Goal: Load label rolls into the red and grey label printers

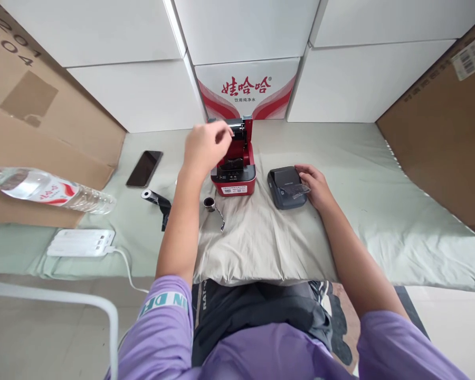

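Observation:
The red and black label printer (234, 182) stands with its lid raised, and its dark roller shows at the top. My left hand (206, 149) is at the left of that lid, fingers curled in a pinch; whatever they hold is too small to make out. Beside the printer, at its right, lies a dark grey device (287, 196) with rounded corners. My right hand (315, 186) is at the device's right edge, with a clear plastic piece (295, 190) at its thumb and fingers, lying over the device's top.
A small black and white roll (209, 202) trails a curled strip. Left of my forearm lie a roll with black strip (152, 197) and a phone (144, 169). Further left are a water bottle (47, 187) and a power bank (79, 243) with cable. White boxes (245, 87) stand behind.

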The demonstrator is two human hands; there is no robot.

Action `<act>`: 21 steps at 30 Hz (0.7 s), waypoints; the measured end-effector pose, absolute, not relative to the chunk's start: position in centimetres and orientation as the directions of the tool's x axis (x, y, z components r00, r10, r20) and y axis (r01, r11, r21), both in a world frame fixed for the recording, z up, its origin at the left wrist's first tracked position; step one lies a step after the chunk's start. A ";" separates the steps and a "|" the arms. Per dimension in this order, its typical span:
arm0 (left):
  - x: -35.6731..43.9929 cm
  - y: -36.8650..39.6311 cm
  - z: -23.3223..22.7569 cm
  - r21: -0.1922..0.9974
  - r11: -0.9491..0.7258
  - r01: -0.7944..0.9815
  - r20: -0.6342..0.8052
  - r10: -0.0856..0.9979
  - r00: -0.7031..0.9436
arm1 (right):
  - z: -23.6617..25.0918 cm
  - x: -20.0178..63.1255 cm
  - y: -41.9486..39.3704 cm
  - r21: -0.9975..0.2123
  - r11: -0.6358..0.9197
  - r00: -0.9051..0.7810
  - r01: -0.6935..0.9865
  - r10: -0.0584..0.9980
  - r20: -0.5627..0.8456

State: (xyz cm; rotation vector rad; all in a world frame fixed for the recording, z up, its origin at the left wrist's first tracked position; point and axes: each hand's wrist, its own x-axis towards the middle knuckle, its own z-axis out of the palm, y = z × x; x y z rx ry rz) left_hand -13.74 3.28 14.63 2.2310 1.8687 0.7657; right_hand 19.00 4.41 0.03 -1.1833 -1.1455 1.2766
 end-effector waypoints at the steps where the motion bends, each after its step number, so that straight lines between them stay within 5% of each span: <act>1: -13.6 3.1 14.9 0.402 -0.239 0.884 0.389 0.919 0.072 | -0.1 19.0 4.4 -0.997 -0.035 -0.012 -0.062 0.999 -0.034; 3: -13.3 3.0 15.0 0.368 -0.270 0.890 0.464 0.882 0.076 | -0.2 19.1 4.5 -0.998 -0.023 -0.017 -0.054 1.000 -0.022; 11: -12.1 0.9 16.2 0.350 -0.278 0.895 0.332 0.930 0.159 | -0.6 19.1 4.7 -0.999 -0.001 -0.022 -0.050 1.000 0.000; 21: -11.2 0.2 16.7 0.405 -0.040 0.913 -0.014 0.999 0.050 | -0.4 18.9 4.6 -0.998 -0.018 -0.023 -0.067 1.000 -0.017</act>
